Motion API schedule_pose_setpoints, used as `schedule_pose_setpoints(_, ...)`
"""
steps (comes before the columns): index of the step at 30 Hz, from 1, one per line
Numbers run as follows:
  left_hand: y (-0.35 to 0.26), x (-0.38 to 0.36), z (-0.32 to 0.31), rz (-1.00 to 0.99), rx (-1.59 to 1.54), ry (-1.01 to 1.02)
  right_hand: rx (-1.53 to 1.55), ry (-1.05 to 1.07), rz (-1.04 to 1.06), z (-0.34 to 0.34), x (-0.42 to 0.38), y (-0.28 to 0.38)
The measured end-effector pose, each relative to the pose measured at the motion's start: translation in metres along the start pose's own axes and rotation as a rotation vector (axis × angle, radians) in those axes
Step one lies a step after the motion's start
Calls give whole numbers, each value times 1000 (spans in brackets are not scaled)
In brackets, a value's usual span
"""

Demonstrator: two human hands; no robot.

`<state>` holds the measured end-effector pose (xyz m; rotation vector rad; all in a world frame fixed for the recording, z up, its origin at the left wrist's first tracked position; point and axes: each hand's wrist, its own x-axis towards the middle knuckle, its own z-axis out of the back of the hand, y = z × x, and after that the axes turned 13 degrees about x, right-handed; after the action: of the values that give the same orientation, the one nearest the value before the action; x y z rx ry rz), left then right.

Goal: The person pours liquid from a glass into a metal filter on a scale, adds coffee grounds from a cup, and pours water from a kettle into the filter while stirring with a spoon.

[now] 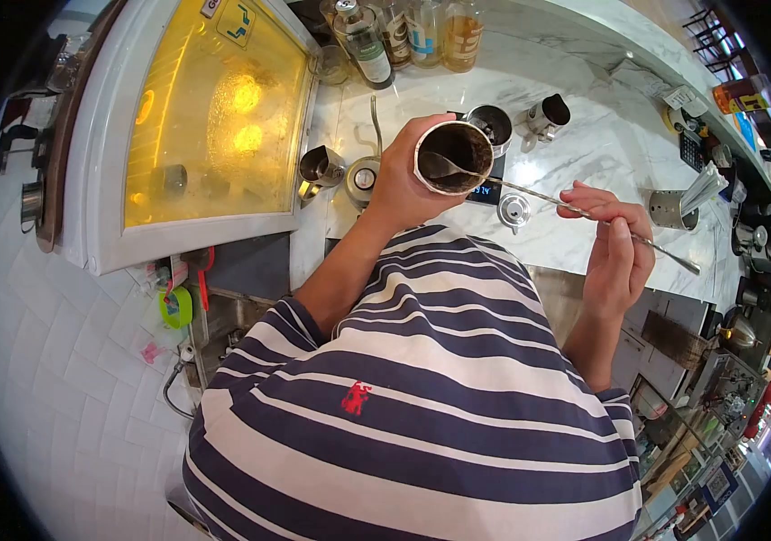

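My left hand (403,176) is wrapped round a cup (428,183) with a pale rim and dark contents, tilted so its opening faces the camera. In my right hand (618,242) is a long twisted bar spoon (543,197), pinched between the fingers. The spoon's bowl end rests inside the cup, and its other end points down to the right. Behind the cup, partly hidden, are a metal container (496,123) and a digital scale (485,192) with a lit display. A small round metal piece (514,211) lies on the marble counter (575,171) just right of the scale.
Metal pitchers stand left (321,169) and right (550,115) of the cup, near a gooseneck kettle (364,178). Bottles (370,56) line the back. A lit glass-door cabinet (214,117) is at the left. A metal holder (670,209) with wrapped straws stands at the right.
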<state>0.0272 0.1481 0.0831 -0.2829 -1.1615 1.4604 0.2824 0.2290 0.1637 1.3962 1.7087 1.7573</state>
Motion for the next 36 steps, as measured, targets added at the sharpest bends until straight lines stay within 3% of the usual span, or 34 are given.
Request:
schedule_pose_setpoints(5,0,2,-4,73,-20,47,227,-161,-150,12,-5,-15)
schedule_pose_setpoints(14,9,-2,-7,306,-191,38,282,-363,-113,34,-4,-14)
schedule_pose_setpoints(20,16,-15,-4,376,-214,-4,127,-462,-102,57,-1,-32)
schedule_pose_setpoints(27,20,-20,-6,391,-232,-13,-74,-424,-192,45,2,-78)
schedule_pose_setpoints(36,21,-22,-7,373,-240,-15,-162,-232,-244,35,-1,-77)
